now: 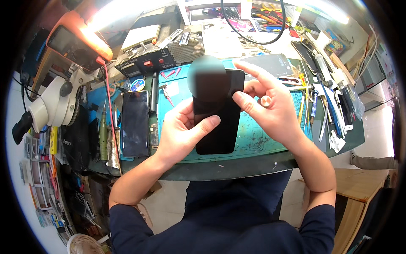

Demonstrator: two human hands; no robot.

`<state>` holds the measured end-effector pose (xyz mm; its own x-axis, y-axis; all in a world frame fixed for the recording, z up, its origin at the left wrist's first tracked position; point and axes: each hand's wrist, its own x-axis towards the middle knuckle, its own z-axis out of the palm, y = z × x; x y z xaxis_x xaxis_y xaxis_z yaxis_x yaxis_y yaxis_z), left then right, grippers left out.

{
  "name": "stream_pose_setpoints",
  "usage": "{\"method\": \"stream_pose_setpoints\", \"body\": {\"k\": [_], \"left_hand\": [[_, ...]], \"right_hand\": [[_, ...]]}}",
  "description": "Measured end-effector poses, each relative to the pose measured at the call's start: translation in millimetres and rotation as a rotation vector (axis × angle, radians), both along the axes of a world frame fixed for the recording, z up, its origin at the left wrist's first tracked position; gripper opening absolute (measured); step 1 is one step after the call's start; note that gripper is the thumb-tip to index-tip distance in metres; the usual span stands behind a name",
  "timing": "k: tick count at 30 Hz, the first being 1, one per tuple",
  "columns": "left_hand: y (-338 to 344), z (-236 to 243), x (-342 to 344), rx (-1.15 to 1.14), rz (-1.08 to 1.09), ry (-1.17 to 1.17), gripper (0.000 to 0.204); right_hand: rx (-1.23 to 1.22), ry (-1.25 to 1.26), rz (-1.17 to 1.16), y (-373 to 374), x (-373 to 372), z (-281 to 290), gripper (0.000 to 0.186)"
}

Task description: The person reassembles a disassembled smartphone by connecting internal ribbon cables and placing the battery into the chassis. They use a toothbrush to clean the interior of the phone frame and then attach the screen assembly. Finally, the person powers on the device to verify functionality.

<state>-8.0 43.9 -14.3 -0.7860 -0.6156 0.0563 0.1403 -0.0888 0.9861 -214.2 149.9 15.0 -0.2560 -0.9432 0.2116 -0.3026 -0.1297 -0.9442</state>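
Note:
A black smartphone (218, 127) with a dark screen is held up over the teal work mat (258, 135). My left hand (179, 131) grips its left edge, the thumb lying on the glass and the other fingers partly hidden behind it. At the phone's right side is my right hand (270, 106). Its thumb tip rests at the screen's edge, the index finger stretches out near the top corner, and the remaining fingers curl loosely. A round blurred patch hides the phone's upper left part.
Another dark phone (135, 122) lies left of the mat. Behind it stand a black power supply box (148, 61) and an orange multimeter (80, 44). A white microscope (50, 99) juts in at left. Small red-tipped screwdrivers (168, 95) and, at right, tweezers and a syringe (323, 67) lie around.

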Motion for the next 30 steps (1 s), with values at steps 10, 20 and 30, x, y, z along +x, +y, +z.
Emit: {"method": "stream_pose_setpoints", "body": {"k": [10,20,30], "left_hand": [[-12.0,0.0,15.3,0.115,0.134,0.047,0.044],[4.2,11.8,8.6,0.18,-0.026,-0.087,0.046],[63.0,-8.0,19.6,0.2,0.035,0.261,0.08]], "right_hand": [[0.069,0.998,-0.015,13.5,-5.3,-31.9,0.024],[0.108,-0.263,0.214,-9.3,-8.9,-6.9,0.069],[-0.116,-0.521,-0.017,-9.4,-11.2,-4.0,0.057]]}}
